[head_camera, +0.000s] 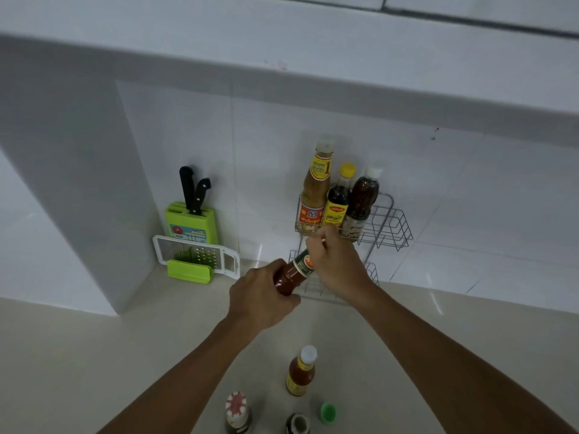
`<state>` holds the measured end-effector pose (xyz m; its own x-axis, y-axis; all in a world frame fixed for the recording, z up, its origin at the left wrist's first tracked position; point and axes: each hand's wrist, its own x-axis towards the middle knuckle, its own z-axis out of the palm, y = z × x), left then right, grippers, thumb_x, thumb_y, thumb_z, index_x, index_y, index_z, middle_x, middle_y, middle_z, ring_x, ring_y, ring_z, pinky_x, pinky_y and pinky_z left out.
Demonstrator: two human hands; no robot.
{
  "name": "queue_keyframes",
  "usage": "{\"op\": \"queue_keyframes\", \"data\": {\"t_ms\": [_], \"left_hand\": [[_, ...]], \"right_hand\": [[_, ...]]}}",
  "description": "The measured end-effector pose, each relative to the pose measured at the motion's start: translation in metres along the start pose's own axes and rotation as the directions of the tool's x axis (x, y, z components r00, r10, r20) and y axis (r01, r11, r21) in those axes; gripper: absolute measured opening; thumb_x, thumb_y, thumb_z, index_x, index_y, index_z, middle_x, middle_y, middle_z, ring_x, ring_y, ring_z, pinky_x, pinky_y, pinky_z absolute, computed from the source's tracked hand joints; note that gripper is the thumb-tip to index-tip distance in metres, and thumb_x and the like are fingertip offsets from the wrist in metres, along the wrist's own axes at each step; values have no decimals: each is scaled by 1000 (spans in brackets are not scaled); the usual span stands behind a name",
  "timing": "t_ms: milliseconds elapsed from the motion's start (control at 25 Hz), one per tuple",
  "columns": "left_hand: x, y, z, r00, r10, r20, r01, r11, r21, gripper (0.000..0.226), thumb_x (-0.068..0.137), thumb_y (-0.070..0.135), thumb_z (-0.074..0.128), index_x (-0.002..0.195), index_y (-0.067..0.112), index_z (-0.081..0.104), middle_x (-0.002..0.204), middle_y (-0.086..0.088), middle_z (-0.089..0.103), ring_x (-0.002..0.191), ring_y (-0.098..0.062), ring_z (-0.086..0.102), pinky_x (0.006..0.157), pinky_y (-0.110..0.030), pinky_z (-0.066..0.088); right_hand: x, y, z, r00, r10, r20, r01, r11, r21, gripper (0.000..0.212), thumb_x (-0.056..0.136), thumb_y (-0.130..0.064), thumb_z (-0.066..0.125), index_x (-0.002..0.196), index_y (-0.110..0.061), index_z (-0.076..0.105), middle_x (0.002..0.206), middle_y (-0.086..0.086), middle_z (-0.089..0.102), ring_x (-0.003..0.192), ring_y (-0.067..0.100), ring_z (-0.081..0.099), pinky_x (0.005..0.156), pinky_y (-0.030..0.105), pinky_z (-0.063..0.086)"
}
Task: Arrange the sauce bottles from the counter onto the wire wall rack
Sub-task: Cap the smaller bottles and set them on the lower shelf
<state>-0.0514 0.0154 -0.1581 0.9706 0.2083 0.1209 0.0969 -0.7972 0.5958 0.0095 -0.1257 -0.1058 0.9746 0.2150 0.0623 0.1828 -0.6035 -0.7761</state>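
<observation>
counter (94, 355): pale and glossy, running under both my arms to the tiled wall.
wire wall rack (390, 220): two tiers on the tiles; the upper basket holds three bottles at its left end, its right end bare wire.
upper bottles: tan sauce bottle (315, 189) at left, dark bottle with yellow cap (339, 198) in the middle, brown bottle with white cap (360, 198) at right, packed side by side.
knife block (192, 222): green, in the corner, two black handles up; a white grater (195, 255) leans in front.
my left hand (261, 300): fingers wrapped round the base of the red sauce bottle (293, 272), tilted toward the lower tier.
my right hand (338, 264): closed round that bottle's upper end, covering its cap, just below the upper basket.
counter bottles: an orange-red one with white cap (300, 372) upright; a red-and-white-capped one (237, 413), a dark-topped one (297, 424) and a green-capped one (328, 413) at the bottom edge.
</observation>
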Motion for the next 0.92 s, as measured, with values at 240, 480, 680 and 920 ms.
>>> {"op": "queue_keyframes", "data": {"t_ms": [240, 480, 680, 920], "left_hand": [[33, 8, 9, 982, 165, 97, -116, 916, -384, 74, 62, 18, 79, 109, 25, 22, 87, 2, 62, 72, -19, 66, 62, -39, 59], [66, -44, 49, 972, 27, 233, 98, 857, -506, 113, 59, 2, 84, 141, 28, 11, 140, -2, 39, 122, -21, 47, 86, -25, 49], [69, -71, 84, 885, -179, 431, 340, 880, -332, 82, 84, 11, 63, 152, 18, 18, 155, -6, 35, 135, -24, 44, 90, -22, 38], [90, -72, 106, 840, -173, 514, 354, 893, -277, 74, 90, 12, 52, 155, 18, 17, 159, -9, 30, 142, -27, 37, 98, -22, 36]], "right_hand": [[-2, 26, -12, 983, -39, 177, -29, 930, 366, 31, 77, -23, 87, 104, -18, 73, 91, -2, 78, 74, 8, 74, 63, 23, 57], [25, 51, -4, 990, 3, -140, 12, 995, 102, 38, 66, -23, 93, 99, -25, 75, 90, -12, 74, 83, -6, 68, 66, 1, 49], [43, 80, 23, 983, 27, -180, -12, 996, 84, 40, 66, -17, 93, 101, -25, 75, 86, -10, 72, 79, -10, 65, 64, -1, 47], [68, 104, 54, 994, 41, -97, -39, 999, 29, 34, 68, -12, 90, 98, -18, 77, 79, -12, 70, 71, -15, 65, 60, 2, 48]]}}
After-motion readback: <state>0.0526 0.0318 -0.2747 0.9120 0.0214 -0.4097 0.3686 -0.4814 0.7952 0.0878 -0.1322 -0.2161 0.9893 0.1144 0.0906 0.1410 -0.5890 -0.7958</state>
